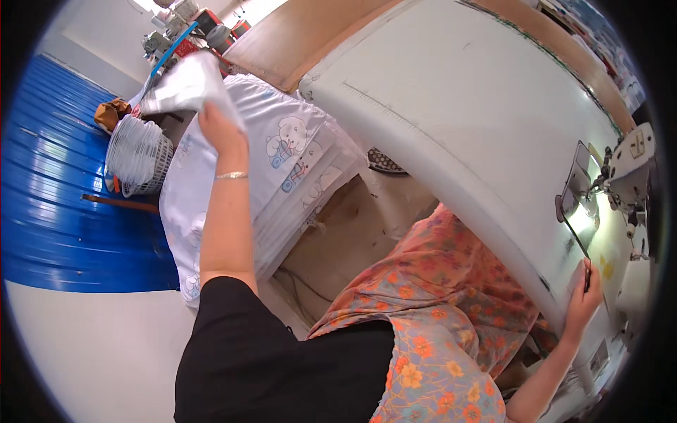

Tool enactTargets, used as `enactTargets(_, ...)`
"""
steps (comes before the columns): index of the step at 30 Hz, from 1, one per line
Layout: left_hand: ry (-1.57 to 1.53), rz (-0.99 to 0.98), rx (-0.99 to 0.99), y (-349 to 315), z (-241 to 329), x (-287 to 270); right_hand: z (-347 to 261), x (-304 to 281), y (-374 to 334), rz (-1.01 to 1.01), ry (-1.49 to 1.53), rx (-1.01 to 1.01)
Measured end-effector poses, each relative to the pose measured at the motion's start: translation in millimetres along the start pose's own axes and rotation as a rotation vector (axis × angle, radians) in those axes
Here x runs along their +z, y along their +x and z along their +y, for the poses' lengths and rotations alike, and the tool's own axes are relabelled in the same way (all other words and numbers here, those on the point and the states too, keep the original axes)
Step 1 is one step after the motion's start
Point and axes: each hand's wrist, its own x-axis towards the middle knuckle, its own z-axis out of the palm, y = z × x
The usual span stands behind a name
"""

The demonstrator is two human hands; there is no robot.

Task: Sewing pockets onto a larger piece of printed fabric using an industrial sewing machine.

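Observation:
At the upper left, my left hand [223, 131] is closed on a white cloth piece [187, 86], which is blurred and lifted over the far end of a pile. That pile is a thick stack of white fabric pieces [271, 116] with gathered edges and printed cartoon bears. My right hand [584, 292], at the far right, grips a slim dark tool [577, 238]; its exact kind is unclear. The tool's tip points toward the lit needle area of a sewing machine [624, 166], over the white tabletop [451, 99].
Beside the stack, a basket [156, 166] carries a pile of white pieces. A brown bundle [111, 113] lies near the blue corrugated wall [63, 190]. Thread cones and machine parts [187, 32] stand at the top left. A dark foot pedal [386, 162] shows under the table.

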Motion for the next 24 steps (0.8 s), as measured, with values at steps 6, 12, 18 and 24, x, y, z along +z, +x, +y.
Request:
enactTargets(6,0.123,-0.913,0.266,-194,52,224,-70,30,-13,0.049,0.427,-0.003)
enactTargets(12,-0.005,-1.622,0.489,-376,40,303,-175,61,-38,-0.224,0.033,-0.502)
enactTargets(18,0.129,-1.662,0.591,-384,75,303,-166,62,-24,0.03,0.182,-0.405)
enactTargets(24,0.141,-1.852,1.002,-407,96,284,-109,15,-29,0.172,0.161,-0.237)
